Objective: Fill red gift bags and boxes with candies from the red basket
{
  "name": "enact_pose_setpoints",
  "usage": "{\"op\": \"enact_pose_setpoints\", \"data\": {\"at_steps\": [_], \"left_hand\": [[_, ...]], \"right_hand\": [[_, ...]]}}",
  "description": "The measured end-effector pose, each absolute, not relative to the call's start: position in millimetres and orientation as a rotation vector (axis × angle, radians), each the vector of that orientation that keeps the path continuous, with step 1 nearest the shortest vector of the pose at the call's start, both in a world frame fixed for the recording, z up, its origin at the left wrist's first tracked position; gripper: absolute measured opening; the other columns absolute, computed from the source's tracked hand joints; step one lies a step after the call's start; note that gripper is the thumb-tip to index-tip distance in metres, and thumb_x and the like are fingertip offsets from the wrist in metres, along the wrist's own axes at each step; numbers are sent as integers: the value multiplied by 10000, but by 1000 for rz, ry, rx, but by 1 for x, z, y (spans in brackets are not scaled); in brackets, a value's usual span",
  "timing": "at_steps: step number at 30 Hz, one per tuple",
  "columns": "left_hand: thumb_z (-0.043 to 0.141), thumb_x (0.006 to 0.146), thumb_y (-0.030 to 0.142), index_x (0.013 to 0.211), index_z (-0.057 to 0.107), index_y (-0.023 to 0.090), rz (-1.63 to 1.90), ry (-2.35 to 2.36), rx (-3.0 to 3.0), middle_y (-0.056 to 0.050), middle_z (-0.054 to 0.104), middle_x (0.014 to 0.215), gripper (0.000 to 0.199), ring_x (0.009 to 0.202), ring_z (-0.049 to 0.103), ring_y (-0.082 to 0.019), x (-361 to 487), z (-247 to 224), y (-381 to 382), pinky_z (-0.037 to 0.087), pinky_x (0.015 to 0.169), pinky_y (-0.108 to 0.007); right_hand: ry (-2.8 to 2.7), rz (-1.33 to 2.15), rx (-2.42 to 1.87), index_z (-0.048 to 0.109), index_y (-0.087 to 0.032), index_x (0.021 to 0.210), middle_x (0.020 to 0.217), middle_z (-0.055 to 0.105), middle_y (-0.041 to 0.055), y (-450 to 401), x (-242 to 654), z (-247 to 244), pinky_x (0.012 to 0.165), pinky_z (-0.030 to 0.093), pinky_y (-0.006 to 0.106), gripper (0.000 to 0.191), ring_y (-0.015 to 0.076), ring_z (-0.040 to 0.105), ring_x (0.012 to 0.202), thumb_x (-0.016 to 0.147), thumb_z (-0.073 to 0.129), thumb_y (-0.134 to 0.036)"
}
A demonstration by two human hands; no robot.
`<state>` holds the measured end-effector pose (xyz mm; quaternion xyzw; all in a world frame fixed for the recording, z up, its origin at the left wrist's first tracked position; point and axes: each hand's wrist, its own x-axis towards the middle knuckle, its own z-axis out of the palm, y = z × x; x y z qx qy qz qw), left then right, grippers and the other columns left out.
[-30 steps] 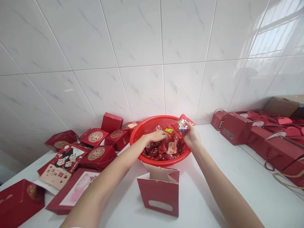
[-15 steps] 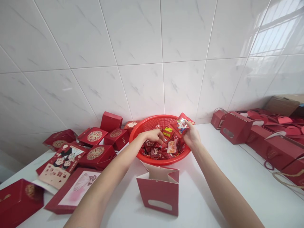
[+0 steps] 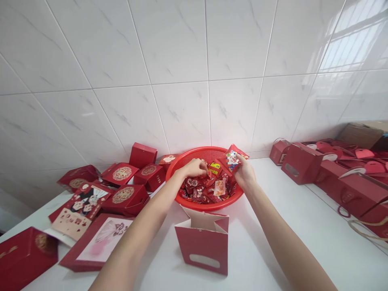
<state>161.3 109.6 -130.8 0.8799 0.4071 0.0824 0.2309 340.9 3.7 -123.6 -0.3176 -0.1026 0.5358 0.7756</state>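
Note:
A red plastic basket (image 3: 208, 207) stands against the wall, holding many small wrapped candies (image 3: 198, 192). My left hand (image 3: 196, 167) is in the basket over the candies, fingers curled; what its fingertips hold, if anything, is too small to make out. At the basket's right side, my right hand (image 3: 245, 173) grips a red packet (image 3: 233, 157) with a coloured print, raised above the rim. In front of the basket an open-topped red paper box (image 3: 202, 246) stands upright, with an oval window low on its front. Neither hand touches this box.
Red gift boxes with gold emblems (image 3: 123, 199) lie at the left, with a picture card (image 3: 79, 208) and a box with a pink picture (image 3: 104, 238). More red boxes (image 3: 339, 182) are lined up at the right, a brown carton (image 3: 360, 134) behind them.
My left hand has moved slightly up and back over the candies. My right hand keeps hold of the red packet in nearly the same place.

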Motion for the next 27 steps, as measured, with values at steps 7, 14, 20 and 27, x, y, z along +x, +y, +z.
{"op": "enact_pose_setpoints", "data": {"at_steps": [7,14,20,27], "left_hand": [[670,629,177,729,780,211,-121,1087,2291,24,727,688,152,732,656,-159,159,-122,103,431,616,-201],[864,484,387,764,779,229,-451,1049,2365,-10,750,790,332,705,638,-203,173,-124,92,434,612,-256],[845,577,464,872,742,182,-377,982,2626,-66,727,816,421,695,627,-220,181,-134,77,424,606,-272],[715,785,394,1130,689,213,-153,639,2562,-40,724,982,391,847,653,-215,193,-139,71,438,718,-261]], "right_hand": [[-247,1146,-692,651,-172,730,672,726,12,5,342,-125,533,551,203,55,137,672,583,774,645,-139],[-273,1138,-696,645,-171,715,670,724,13,6,342,-127,556,560,217,56,141,672,586,757,675,-148],[-274,1156,-681,654,-160,716,673,726,24,7,341,-129,536,547,212,64,137,664,577,776,640,-142],[-334,1145,-673,652,-161,720,684,730,18,7,341,-131,573,566,239,50,147,673,598,761,677,-172]]}}
